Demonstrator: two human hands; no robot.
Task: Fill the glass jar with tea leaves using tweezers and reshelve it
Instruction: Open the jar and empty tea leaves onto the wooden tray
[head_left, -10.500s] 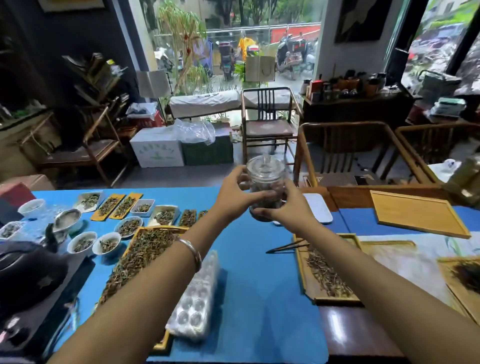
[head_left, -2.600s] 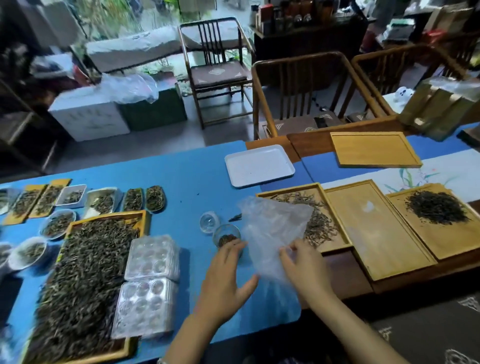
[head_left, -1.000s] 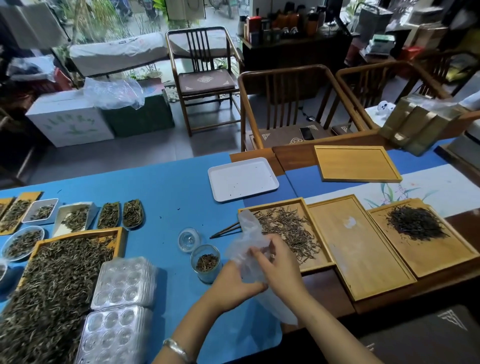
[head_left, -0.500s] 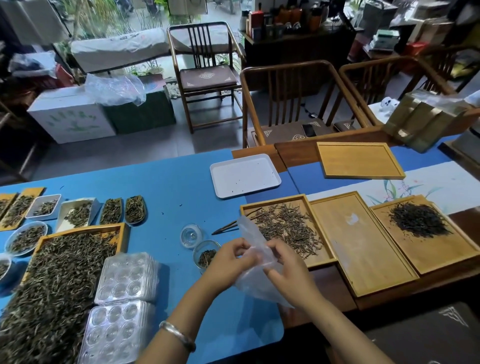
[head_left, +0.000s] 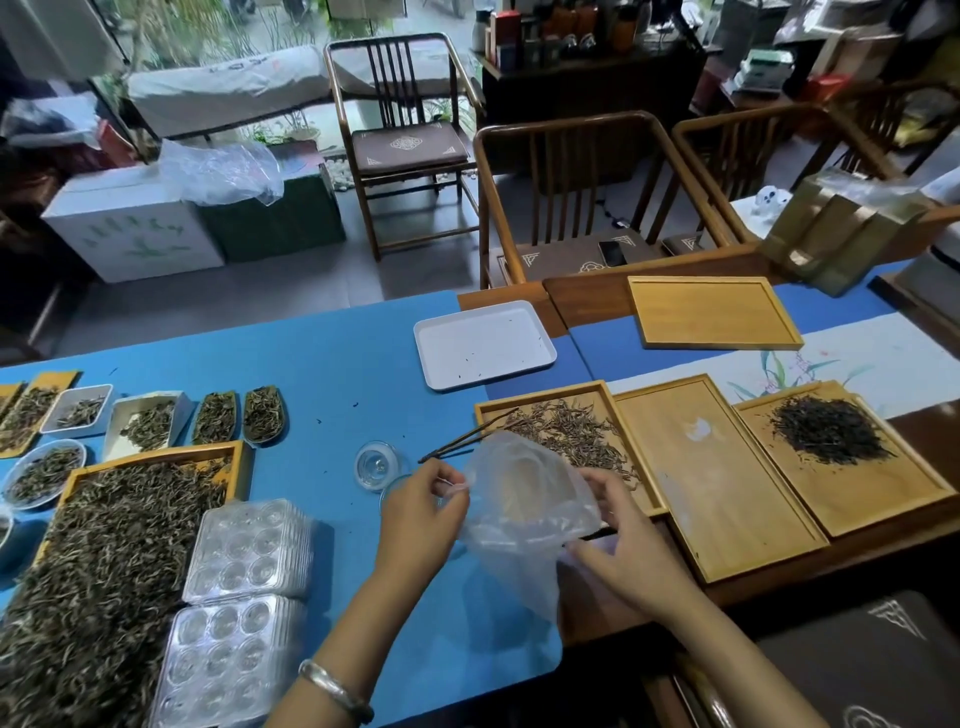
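Hands first: we see the left hand (head_left: 423, 512) pinching one edge of a clear plastic bag (head_left: 524, 512) between thumb and fingertips, and the right hand (head_left: 621, 540) curled round the opposite edge, so the mouth of the bag is spread open between them above the blue mat (head_left: 337, 374).

We take the wooden tray of pale tea leaves (head_left: 563, 428) as our landmark. The glass jar (head_left: 389, 493) stands just left of this tray, almost wholly hidden behind the left hand; only part of its rim shows, and we cannot tell its fill level. Its round glass lid (head_left: 376, 464) lies on the mat, a little farther left and beyond the jar. The tweezers (head_left: 460, 440) rest with their tips over the tray's near-left corner and their handle end out on the mat.

We judge the jar to be rigid, smooth and fragile, and light enough for one hand; we recommend gripping round its wall, not its rim, and seating the lid before carrying. The leaves are dry, light and brittle, so a gentle tweezer pinch on a small cluster should suffice. The bag is limp and slippery and offers no support.

Left of the landmark, open mat lies between the jar and the stacked clear blister trays (head_left: 249, 551). Right of it, an empty wooden tray (head_left: 711, 467) touches its side. Beyond it sits a white tray (head_left: 483, 343). The landmark's near end lies close to the table edge, so we advise keeping the jar inboard.
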